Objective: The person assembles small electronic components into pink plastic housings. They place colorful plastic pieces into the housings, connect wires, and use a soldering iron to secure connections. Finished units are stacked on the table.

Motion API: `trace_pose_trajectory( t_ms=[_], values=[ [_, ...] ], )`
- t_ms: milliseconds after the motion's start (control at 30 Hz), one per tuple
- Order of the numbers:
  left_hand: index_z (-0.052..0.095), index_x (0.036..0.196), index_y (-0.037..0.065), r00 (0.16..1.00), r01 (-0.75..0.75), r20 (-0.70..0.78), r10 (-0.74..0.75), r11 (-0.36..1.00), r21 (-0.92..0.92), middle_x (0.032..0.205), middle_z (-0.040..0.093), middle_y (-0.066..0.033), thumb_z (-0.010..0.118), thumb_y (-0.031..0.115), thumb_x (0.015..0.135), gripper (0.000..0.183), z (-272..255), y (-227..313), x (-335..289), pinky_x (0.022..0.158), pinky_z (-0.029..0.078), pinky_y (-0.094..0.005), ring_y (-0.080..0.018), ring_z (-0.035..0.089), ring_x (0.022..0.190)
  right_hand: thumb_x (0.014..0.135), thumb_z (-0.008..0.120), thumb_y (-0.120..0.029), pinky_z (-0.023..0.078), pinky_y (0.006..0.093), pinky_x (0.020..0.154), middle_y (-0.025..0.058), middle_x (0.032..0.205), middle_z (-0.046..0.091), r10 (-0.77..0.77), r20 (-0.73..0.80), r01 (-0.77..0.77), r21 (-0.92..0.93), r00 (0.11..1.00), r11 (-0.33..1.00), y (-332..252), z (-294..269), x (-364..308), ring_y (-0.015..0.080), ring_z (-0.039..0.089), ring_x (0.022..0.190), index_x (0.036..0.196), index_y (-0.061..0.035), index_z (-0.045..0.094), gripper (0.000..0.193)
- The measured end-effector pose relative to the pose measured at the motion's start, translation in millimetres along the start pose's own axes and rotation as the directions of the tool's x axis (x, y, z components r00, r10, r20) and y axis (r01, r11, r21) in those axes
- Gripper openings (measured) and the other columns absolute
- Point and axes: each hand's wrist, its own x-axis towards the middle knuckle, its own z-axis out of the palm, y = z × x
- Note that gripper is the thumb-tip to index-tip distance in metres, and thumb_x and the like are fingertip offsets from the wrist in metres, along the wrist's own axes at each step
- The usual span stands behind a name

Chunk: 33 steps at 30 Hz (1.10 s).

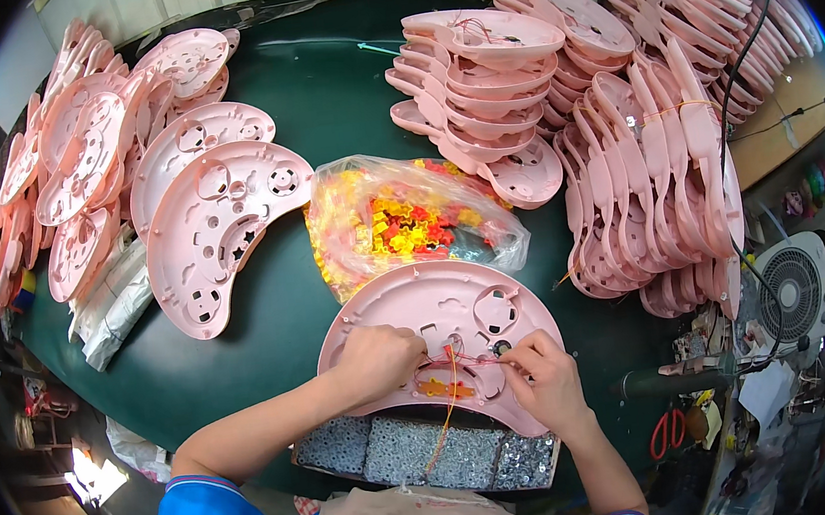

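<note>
A pink crescent-shaped plastic shell lies hollow side up in front of me. Thin red wires stretch across its middle between my two hands. My left hand is closed at the wires' left end, its knuckles up. My right hand pinches their right end beside a small dark round part. From the middle, a yellow wire hangs over the shell's near edge. An orange-yellow insert sits in the shell below the wires. My fingertips are too small to show exactly how they grip.
Under the shell's near edge stands a divided box of small silvery metal parts. Beyond lies a clear bag of yellow and red star-shaped pieces. Pink shells pile up left and right. A fan and red-handled scissors are at right.
</note>
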Motion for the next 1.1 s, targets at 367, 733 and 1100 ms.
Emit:
trace_pose_trajectory(
  t_ms=[367, 733, 1100],
  values=[
    [0.073, 0.098, 0.007, 0.998, -0.057, 0.007, 0.057, 0.996, -0.075, 0.085, 0.073, -0.0134, 0.062, 0.019, 0.091, 0.018, -20, 10, 3, 0.069, 0.056, -0.0488, -0.0348, 0.072, 0.082, 0.083, 0.073, -0.005, 0.053, 0.043, 0.061, 0.0103, 0.079, 0.066, -0.204, 0.001, 0.203, -0.117, 0.979, 0.972, 3, 21, 9, 0.0304, 0.07, 0.073, 0.091, -0.0074, 0.066, 0.011],
    [0.071, 0.103, 0.008, 0.992, -0.122, -0.05, 0.116, 0.981, -0.152, 0.09, 0.068, -0.013, 0.065, 0.017, 0.088, 0.018, 8, 22, 29, 0.075, 0.055, -0.0494, -0.0361, 0.069, 0.087, 0.084, 0.068, -0.014, 0.055, 0.0461, 0.062, 0.0097, 0.081, 0.069, -0.234, 0.393, 0.347, -0.246, 0.889, 0.905, 10, 33, 34, 0.0337, 0.071, 0.073, 0.098, -0.0102, 0.063, 0.015],
    [0.066, 0.124, 0.004, 0.828, 0.139, -0.543, -0.143, 0.989, -0.05, 0.112, 0.064, -0.0153, 0.078, 0.009, 0.08, 0.046, -53, -11, -60, 0.093, 0.048, -0.0477, -0.0354, 0.059, 0.103, 0.087, 0.077, -0.02, 0.058, 0.0398, 0.067, 0.0093, 0.097, 0.073, 0.128, -0.14, -0.143, -0.108, 0.982, 0.984, 9, -29, -10, 0.0297, 0.071, 0.072, 0.123, -0.0115, 0.064, 0.039]
  ],
)
